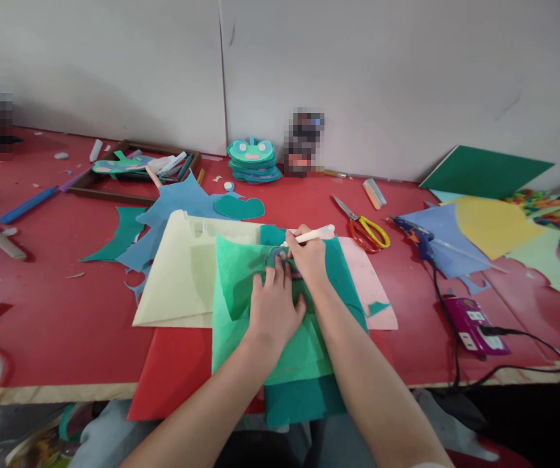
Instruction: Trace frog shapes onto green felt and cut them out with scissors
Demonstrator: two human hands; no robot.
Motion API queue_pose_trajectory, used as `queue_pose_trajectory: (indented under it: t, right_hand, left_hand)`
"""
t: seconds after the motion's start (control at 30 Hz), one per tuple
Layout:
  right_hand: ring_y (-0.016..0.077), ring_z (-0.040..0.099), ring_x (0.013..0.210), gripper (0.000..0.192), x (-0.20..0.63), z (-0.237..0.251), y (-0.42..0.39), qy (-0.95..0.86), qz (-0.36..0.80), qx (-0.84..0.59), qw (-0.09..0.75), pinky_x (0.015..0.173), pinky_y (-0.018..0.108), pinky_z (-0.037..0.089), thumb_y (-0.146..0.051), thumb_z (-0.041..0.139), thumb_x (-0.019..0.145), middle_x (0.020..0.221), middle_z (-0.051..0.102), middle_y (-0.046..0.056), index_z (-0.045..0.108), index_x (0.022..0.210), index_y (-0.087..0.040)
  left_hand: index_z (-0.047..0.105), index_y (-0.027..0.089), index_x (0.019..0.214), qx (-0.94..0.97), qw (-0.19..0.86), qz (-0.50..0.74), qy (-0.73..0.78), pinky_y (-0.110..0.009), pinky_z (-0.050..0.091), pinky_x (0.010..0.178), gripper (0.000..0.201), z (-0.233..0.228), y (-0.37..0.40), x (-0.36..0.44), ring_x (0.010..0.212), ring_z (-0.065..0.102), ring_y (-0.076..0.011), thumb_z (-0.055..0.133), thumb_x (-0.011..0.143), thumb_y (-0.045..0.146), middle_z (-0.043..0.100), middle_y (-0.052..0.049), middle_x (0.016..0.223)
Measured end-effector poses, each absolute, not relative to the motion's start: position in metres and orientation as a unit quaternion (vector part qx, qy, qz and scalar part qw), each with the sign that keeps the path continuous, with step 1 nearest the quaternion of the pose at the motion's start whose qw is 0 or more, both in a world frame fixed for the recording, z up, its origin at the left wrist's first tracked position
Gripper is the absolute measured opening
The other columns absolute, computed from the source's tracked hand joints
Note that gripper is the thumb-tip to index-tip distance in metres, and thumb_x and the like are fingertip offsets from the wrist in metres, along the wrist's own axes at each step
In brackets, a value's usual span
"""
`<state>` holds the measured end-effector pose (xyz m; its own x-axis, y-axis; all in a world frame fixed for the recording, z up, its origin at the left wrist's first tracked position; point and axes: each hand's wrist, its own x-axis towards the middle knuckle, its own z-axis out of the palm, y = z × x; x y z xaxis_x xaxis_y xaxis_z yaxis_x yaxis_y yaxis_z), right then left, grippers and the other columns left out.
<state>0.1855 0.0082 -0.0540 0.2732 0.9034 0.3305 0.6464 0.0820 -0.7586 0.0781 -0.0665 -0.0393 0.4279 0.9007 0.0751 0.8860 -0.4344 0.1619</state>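
Observation:
My right hand (308,257) is closed around a white marker pen (316,234), its tip down at a small felt piece (280,253) with a purple-blue round on it. With fingers stretched out, my left hand (275,296) presses that piece flat; much of it is hidden under the fingers. Beneath lies a bright green felt sheet (231,331). Under this come a teal felt sheet (304,400), a cream sheet (182,279), a pink sheet (380,292) and a red sheet (173,370).
Scissors (365,224) and a glue gun (416,237) lie to the right, with a purple power strip (475,325) and its cable. Frog-faced felt cutouts (253,159) are stacked by the wall. A brown tray (109,190) holds markers. Blue felt scraps (175,205) lie left.

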Motion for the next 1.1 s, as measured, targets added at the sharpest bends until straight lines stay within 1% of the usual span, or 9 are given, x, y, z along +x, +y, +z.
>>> queue_pose_trajectory:
  t: [0.23,0.37,0.6,0.7,0.8,0.87,0.97,1.03,1.1]
  right_hand:
    - [0.0146,0.052,0.045,0.022,0.187,-0.057,0.01,-0.581,0.125,-0.68,0.43,0.052,0.024,0.037,-0.034,0.047,0.08,0.047,0.051,-0.004,0.042,0.062,-0.023]
    - [0.0147,0.053,0.045,0.023,0.187,-0.057,0.009,-0.589,0.135,-0.669,0.432,0.053,0.024,0.038,-0.035,0.046,0.081,0.046,0.051,-0.004,0.043,0.062,-0.023]
    - [0.0157,0.056,0.045,0.023,0.191,-0.056,0.008,-0.561,0.141,-0.68,0.45,0.051,0.024,0.038,-0.034,0.047,0.08,0.048,0.052,-0.004,0.039,0.061,-0.023]
    - [0.0164,0.055,0.046,0.024,0.191,-0.053,0.006,-0.577,0.127,-0.681,0.432,0.054,0.025,0.039,-0.036,0.047,0.08,0.044,0.049,-0.004,0.041,0.061,-0.023]
    - [0.0168,0.055,0.047,0.024,0.19,-0.053,0.005,-0.569,0.127,-0.69,0.428,0.053,0.026,0.04,-0.035,0.049,0.078,0.045,0.049,-0.004,0.04,0.059,-0.023]
    - [0.0162,0.055,0.045,0.022,0.19,-0.053,0.006,-0.529,0.157,-0.695,0.461,0.049,0.026,0.042,-0.034,0.05,0.077,0.046,0.049,-0.004,0.04,0.06,-0.023]
    - [0.0141,0.05,0.039,0.022,0.195,-0.056,0.009,-0.446,0.253,-0.677,0.528,0.047,0.026,0.046,-0.034,0.051,0.077,0.043,0.045,-0.006,0.041,0.061,-0.023]
    - [0.0126,0.047,0.039,0.026,0.2,-0.059,0.01,-0.412,0.327,-0.644,0.556,0.05,0.027,0.049,-0.037,0.052,0.077,0.04,0.042,-0.007,0.042,0.058,-0.022]
    - [0.0116,0.047,0.042,0.029,0.207,-0.061,0.01,-0.412,0.381,-0.601,0.569,0.055,0.029,0.052,-0.04,0.053,0.078,0.043,0.044,-0.006,0.043,0.057,-0.022]
  left_hand:
    - [0.035,0.004,0.136,0.843,0.048,0.068,0.532,-0.047,0.034,0.091,0.06,-0.038,-0.067,0.078,0.116,0.039,-0.0309,0.032,0.085,0.036,0.036,-0.016,0.143]
    - [0.036,0.004,0.136,0.841,0.052,0.069,0.534,-0.047,0.034,0.092,0.06,-0.038,-0.067,0.078,0.116,0.039,-0.0308,0.032,0.085,0.036,0.036,-0.015,0.143]
    - [0.036,0.005,0.136,0.843,0.049,0.073,0.531,-0.047,0.034,0.092,0.06,-0.039,-0.067,0.078,0.117,0.039,-0.0308,0.032,0.086,0.037,0.036,-0.016,0.143]
    - [0.035,0.009,0.137,0.842,0.048,0.081,0.531,-0.047,0.034,0.092,0.058,-0.039,-0.066,0.077,0.117,0.039,-0.0303,0.033,0.085,0.036,0.037,-0.016,0.142]
    - [0.039,0.015,0.135,0.844,0.048,0.086,0.528,-0.046,0.035,0.091,0.054,-0.038,-0.067,0.077,0.116,0.04,-0.0303,0.035,0.085,0.036,0.038,-0.015,0.141]
    - [0.041,0.016,0.134,0.845,0.051,0.084,0.526,-0.046,0.035,0.09,0.053,-0.038,-0.067,0.077,0.116,0.04,-0.0303,0.035,0.086,0.036,0.039,-0.015,0.141]
    - [0.042,0.017,0.133,0.845,0.053,0.087,0.526,-0.046,0.035,0.091,0.052,-0.038,-0.067,0.076,0.116,0.04,-0.0303,0.035,0.086,0.037,0.039,-0.015,0.141]
    - [0.043,0.017,0.133,0.844,0.052,0.09,0.526,-0.046,0.034,0.09,0.052,-0.039,-0.067,0.076,0.117,0.04,-0.0304,0.035,0.086,0.037,0.039,-0.015,0.141]
    - [0.043,0.017,0.132,0.844,0.049,0.09,0.526,-0.046,0.035,0.09,0.051,-0.039,-0.067,0.076,0.117,0.04,-0.0305,0.033,0.087,0.037,0.039,-0.015,0.141]
